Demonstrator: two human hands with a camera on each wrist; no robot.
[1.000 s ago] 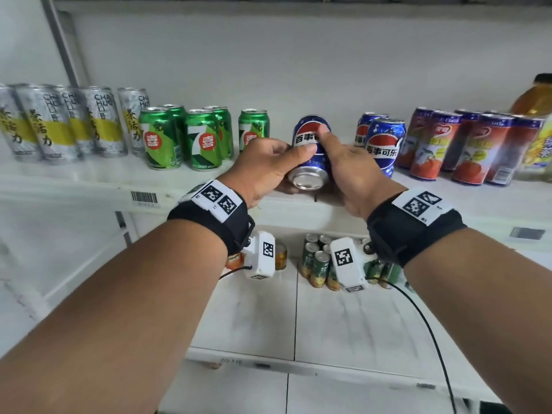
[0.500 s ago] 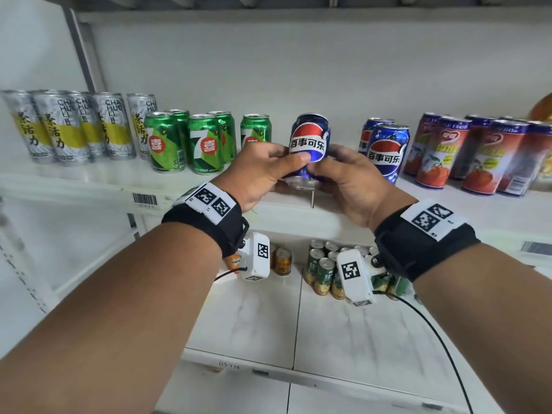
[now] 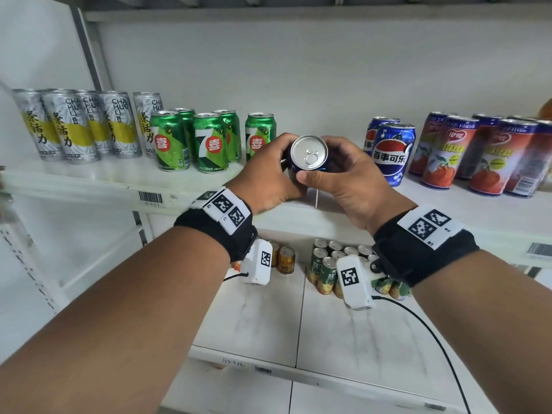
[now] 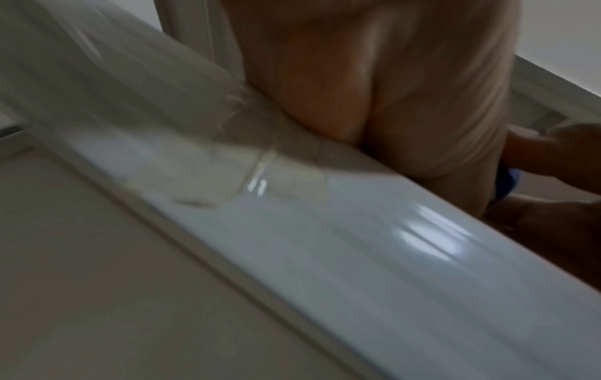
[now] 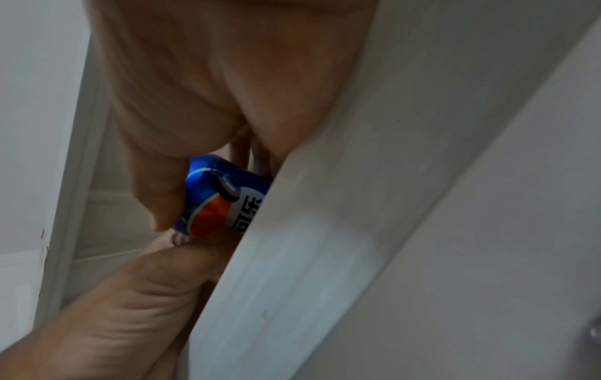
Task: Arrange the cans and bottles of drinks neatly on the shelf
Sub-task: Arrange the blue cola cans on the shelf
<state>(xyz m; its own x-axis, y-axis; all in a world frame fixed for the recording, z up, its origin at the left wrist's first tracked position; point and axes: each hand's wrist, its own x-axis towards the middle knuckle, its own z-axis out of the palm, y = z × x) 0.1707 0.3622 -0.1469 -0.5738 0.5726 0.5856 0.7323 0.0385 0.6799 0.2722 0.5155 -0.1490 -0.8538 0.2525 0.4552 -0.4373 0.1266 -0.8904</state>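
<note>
A blue Pepsi can [image 3: 309, 152] is held over the front of the white shelf [image 3: 89, 180], tipped so its silver lid faces me. My left hand [image 3: 268, 174] grips its left side and my right hand [image 3: 343, 177] grips its right side, the thumb across the near edge. In the right wrist view the can's [image 5: 224, 195] blue, red and white label shows between my right hand's [image 5: 211, 77] thumb and fingers. The left wrist view is blurred; my left hand [image 4: 390, 90] hides all but a blue sliver of the can [image 4: 507, 180]. Two more Pepsi cans [image 3: 394, 153] stand upright just right of my hands.
On the same shelf stand silver-and-yellow tea cans [image 3: 68, 127] at far left, green 7-Up cans [image 3: 209, 141] beside them, and red juice cans [image 3: 448, 153] at right. A bare gap lies behind my hands. Small cans [image 3: 325, 264] cluster on the lower shelf.
The can has turned in my hands: its bottom faced me, then it stood upright with the label forward, and now its lid tips towards me. Both hands stayed on it.
</note>
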